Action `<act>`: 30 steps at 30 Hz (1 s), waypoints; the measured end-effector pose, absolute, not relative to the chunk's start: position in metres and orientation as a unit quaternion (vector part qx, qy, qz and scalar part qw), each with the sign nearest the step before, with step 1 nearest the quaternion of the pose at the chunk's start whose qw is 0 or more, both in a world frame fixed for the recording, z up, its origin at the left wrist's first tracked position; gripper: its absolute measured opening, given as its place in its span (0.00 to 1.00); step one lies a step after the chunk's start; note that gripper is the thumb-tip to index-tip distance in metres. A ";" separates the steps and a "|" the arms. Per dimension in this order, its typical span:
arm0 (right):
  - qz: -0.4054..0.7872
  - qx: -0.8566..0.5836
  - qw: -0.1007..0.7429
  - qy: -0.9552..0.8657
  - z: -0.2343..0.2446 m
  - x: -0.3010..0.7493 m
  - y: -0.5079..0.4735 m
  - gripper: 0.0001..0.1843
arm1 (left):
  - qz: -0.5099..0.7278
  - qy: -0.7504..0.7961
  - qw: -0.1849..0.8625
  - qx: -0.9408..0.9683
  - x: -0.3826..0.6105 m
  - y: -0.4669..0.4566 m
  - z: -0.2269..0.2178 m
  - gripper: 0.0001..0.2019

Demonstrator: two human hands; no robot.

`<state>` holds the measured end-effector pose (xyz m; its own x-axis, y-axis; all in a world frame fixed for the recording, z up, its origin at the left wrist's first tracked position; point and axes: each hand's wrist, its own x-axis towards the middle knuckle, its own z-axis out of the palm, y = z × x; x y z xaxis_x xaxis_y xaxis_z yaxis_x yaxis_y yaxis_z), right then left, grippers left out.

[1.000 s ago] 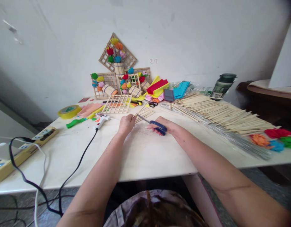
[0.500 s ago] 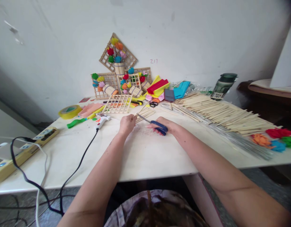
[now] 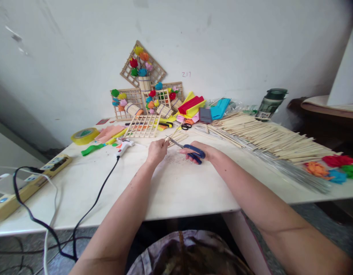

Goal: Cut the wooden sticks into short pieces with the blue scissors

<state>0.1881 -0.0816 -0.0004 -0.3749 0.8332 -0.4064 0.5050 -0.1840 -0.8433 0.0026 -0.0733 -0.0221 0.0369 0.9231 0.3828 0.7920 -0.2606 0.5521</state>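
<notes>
My left hand [image 3: 156, 150] is closed in a pinch on a thin wooden stick [image 3: 171, 134] that points up and to the right. My right hand [image 3: 202, 152] grips blue-handled scissors [image 3: 190, 149], fingers through the handles, with the blades reaching left to the stick near my left fingertips. Both hands rest on the white table [image 3: 176, 187], just in front of a small bunch of cut sticks [image 3: 178, 136].
A glue gun [image 3: 123, 145] with a black cord lies left of my hands, beside a wooden lattice [image 3: 142, 126], yellow tape roll [image 3: 83, 135] and power strip [image 3: 30, 177]. A large pile of sticks [image 3: 268, 135], metal wires, paper flowers [image 3: 331, 168], coloured paper and a bottle [image 3: 270, 103] fill the right.
Both hands have shifted slightly up and to the right with the stick and the scissors; the scissor blades sit a little higher against the stick.
</notes>
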 end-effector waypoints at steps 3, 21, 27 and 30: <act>0.556 -0.528 0.156 -0.622 0.004 0.189 -0.084 0.22 | 0.354 0.592 0.110 0.716 0.005 -0.074 -0.022 0.18; 0.523 -0.560 0.172 -0.619 0.011 0.180 -0.091 0.23 | 0.370 0.566 0.111 0.728 0.005 -0.076 -0.020 0.19; 0.515 -0.583 0.187 -0.600 0.010 0.176 -0.092 0.20 | 0.369 0.569 0.103 0.728 0.000 -0.071 -0.023 0.18; 0.511 -0.578 0.202 -0.604 0.006 0.176 -0.091 0.19 | 0.367 0.580 0.097 0.721 -0.002 -0.068 -0.025 0.18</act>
